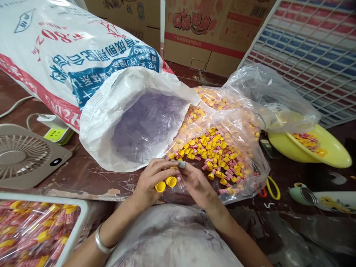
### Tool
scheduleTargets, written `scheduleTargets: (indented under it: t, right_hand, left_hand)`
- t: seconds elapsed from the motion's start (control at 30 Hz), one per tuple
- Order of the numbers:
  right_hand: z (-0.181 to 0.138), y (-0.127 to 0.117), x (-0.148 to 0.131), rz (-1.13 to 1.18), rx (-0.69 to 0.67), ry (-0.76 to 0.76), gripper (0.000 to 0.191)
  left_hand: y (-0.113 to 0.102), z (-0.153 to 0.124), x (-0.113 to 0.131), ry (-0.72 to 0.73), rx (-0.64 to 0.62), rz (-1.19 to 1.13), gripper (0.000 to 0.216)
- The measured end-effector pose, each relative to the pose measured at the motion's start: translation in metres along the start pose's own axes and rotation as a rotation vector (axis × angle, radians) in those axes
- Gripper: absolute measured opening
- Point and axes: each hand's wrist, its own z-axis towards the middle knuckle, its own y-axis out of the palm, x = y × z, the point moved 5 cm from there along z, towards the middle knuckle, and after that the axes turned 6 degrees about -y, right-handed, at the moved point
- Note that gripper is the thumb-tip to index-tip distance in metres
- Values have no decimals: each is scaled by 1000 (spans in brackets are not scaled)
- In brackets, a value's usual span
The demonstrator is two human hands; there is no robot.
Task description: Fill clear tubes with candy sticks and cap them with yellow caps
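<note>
My left hand (151, 181) is closed round two small tubes with yellow caps (166, 183), the caps pointing toward me. My right hand (196, 181) meets it from the right, fingers pinched on a small grey-wrapped piece (182, 164) at the tip. Both hands sit at the near edge of a clear plastic bag (244, 122) full of yellow-capped red-and-white pieces (217, 155). To the left lies a big white woven sack (69, 63), its mouth open and holding clear tubes (147, 126).
A small beige fan (25, 155) and a power strip (55, 129) stand at left. A white tray (80, 222) of packed pieces is at lower left. A yellow bowl (333, 152), yellow-handled scissors (274, 187), a cup (303, 194), cardboard boxes (205, 33) and a gridded board (311, 48) lie right and behind.
</note>
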Motion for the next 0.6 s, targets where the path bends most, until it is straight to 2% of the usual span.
scheduleTargets:
  t: [0.07, 0.13, 0.2, 0.27, 0.33, 0.47, 0.53, 0.6]
  right_hand:
    - [-4, 4, -6, -159, -41, -46, 78]
    - [-7, 1, -11, -414, 27, -103, 70]
    - [-11, -1, -17, -726, 129, -209, 59]
    - [-14, 2, -20, -979, 174, -348, 54]
    - [-15, 10, -17, -1088, 138, -478, 52]
    - [-15, 26, -3, -1093, -3, -586, 53]
    - [-15, 33, -1, -1091, -119, -614, 53]
    - [-13, 36, -1, -1092, -294, -591, 62]
  left_hand:
    - [0, -3, -4, -124, 25, 4, 25]
    - [-3, -8, -10, -331, 85, -65, 23]
    - [-3, -16, -18, -618, 112, -243, 23]
    - [3, -26, -23, -900, 45, -515, 33]
    - [11, -34, -19, -1064, -74, -782, 39]
    - [18, -47, -10, -1185, -145, -1028, 36]
    - [14, -58, -10, -1203, -140, -1024, 35]
    - [-2, -72, -10, -1188, -137, -893, 33]
